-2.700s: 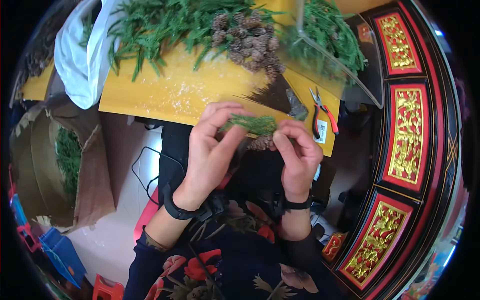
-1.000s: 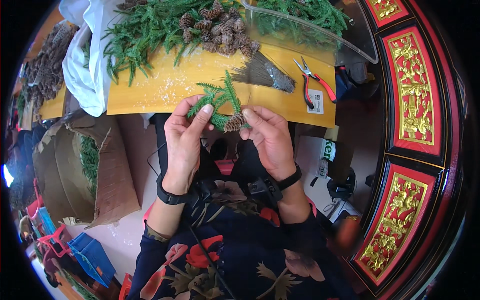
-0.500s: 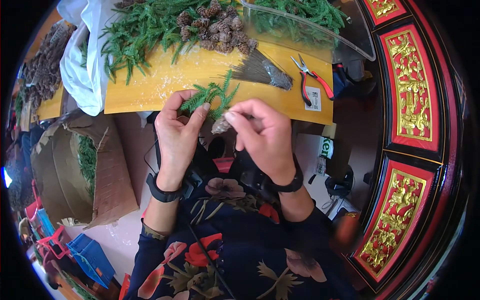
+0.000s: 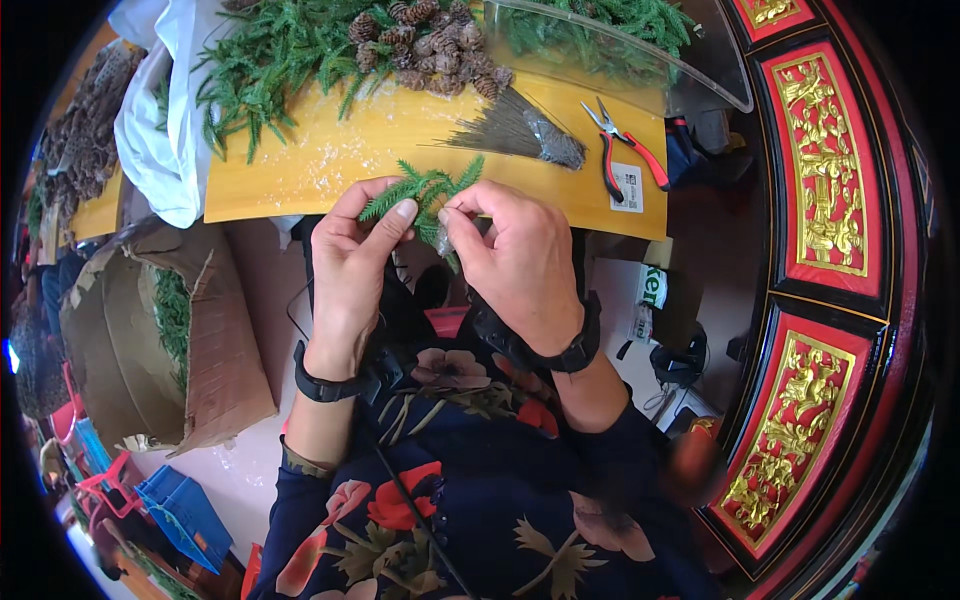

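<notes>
In front of the table's near edge, my left hand [image 4: 352, 255] pinches a green artificial pine sprig [image 4: 428, 188] between thumb and fingers. My right hand [image 4: 522, 250] is closed close against the sprig's right side. Its thumb and fingertips pinch a small brownish pine cone [image 4: 444, 242] with a pale, shiny look; most of it is hidden by the fingers and needles. On the yellow table [image 4: 330, 170] beyond my hands lie a pile of pine cones [image 4: 440, 50], a fanned bundle of thin brown wires [image 4: 520, 135] and red-handled pliers [image 4: 620, 145].
More green sprigs [image 4: 270, 70] heap at the back left beside a white plastic bag [image 4: 165, 130]. A clear bin [image 4: 600, 40] of greenery stands at the back right. An open cardboard box [image 4: 230, 340] is at my left, a red-and-gold carved panel [image 4: 825, 165] at my right.
My right hand has moved slightly left and up, bringing the cone in against the sprig. The sprig has tilted, with its right tip now leaning further right.
</notes>
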Demonstrator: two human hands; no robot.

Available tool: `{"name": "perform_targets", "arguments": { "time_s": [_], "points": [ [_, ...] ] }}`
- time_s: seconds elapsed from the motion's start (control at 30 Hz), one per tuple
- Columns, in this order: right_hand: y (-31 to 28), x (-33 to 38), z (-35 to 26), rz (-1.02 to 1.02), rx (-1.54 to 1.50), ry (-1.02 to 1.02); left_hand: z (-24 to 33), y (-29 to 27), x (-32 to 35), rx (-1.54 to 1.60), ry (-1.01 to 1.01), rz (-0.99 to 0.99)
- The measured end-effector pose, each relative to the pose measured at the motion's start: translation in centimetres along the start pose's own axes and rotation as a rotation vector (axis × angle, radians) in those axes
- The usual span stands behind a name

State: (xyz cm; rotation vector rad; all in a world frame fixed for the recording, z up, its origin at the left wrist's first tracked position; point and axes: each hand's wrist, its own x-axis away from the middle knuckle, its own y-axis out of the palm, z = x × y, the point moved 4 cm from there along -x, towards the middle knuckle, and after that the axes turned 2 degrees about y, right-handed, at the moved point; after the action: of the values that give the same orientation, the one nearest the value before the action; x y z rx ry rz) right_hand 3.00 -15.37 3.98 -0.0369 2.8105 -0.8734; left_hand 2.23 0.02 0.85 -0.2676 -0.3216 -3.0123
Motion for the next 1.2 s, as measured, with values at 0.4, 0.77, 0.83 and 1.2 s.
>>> {"name": "perform_targets", "arguments": {
  "time_s": [0.4, 0.77, 0.83, 1.2],
  "points": [
    [-0.5, 0.1, -0.8, -0.017, 0.067, -0.057, -0.1, 0.1, 0.0, 0.174, -0.121, 0.023],
    [0.0, 0.7, -0.7, 0.005, 0.098, -0.109, -0.4, 0.6, 0.6, 0.128, -0.1, -0.009],
    [0.4, 1.6, -0.3, -0.017, -0.029, -0.022, -0.4, 0.2, 0.4, 0.164, -0.112, -0.009],
    [-0.1, 2.4, -0.4, 0.091, 0.098, -0.19, -0.6, 0.4, 0.3, 0.243, -0.216, -0.057]
  ]
}}
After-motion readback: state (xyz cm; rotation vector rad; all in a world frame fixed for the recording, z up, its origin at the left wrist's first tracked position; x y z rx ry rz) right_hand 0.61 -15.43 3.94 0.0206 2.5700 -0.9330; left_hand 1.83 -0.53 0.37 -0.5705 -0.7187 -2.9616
